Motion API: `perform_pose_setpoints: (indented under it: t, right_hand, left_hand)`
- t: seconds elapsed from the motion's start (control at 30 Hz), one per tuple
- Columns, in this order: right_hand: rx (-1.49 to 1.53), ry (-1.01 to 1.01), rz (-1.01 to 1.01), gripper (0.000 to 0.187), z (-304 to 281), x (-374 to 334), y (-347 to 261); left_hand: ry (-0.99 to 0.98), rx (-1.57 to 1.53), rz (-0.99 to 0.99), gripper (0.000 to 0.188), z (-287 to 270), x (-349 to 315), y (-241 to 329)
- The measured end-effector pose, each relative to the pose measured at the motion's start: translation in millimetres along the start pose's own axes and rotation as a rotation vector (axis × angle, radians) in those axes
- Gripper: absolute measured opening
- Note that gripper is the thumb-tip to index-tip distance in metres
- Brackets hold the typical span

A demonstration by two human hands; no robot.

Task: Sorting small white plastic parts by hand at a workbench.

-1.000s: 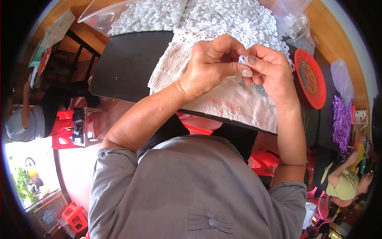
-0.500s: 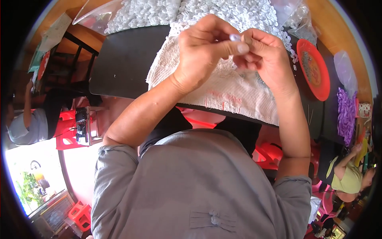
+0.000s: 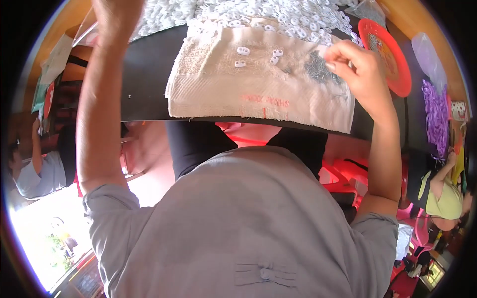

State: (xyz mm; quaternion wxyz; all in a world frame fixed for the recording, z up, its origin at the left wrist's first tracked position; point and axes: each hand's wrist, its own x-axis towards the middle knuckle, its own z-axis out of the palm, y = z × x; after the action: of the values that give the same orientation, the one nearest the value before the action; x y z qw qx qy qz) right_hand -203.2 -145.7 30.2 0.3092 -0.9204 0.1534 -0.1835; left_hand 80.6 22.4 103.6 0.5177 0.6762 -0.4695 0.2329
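My left hand [image 3: 118, 14] is raised at the upper left, above the black table's far side. The top edge of the head view cuts off its fingers, so what it holds does not show. My right hand [image 3: 358, 64] hovers by a pile of small thin dark-grey metal pieces [image 3: 320, 69], its fingers curled in toward the thumb. Anything between those fingertips is too small to make out. Beneath lies a cream towel [image 3: 213, 89]. Several white plastic pieces with two holes each, one of them a white two-holed piece [image 3: 243, 50], rest on it.
A heap of similar white pieces [image 3: 278, 17] covers the far side of the black table [image 3: 144, 89]. Right of the towel stands a red plate [image 3: 402, 82] with small grey pieces. Purple strips [image 3: 435, 121] hang farther right. Other people sit at both sides.
My hands were together over the towel with a small pale piece at the fingertips. Now the left has swung up and left, and the right has moved down to the metal pile.
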Motion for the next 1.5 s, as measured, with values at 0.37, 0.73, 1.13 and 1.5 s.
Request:
perform_pose_setpoints:
  t: [0.37,0.73,1.13,1.5]
  right_hand:
    - [-0.409,-0.003,-0.107,0.013,-5,-59,11]
    - [-0.532,0.078,-0.181,0.013,2,-66,10]
    - [-0.635,0.072,-0.231,0.014,9,-52,17]
    - [-0.546,0.128,-0.215,0.016,4,-53,27]
  left_hand:
    - [-0.778,-0.466,0.037,0.012,70,-115,44]
    - [-0.678,-0.311,-0.308,0.01,63,-105,-1]
    - [-0.682,-0.048,0.23,0.008,94,-115,9]
    - [-0.764,0.038,0.36,0.011,107,-113,8]
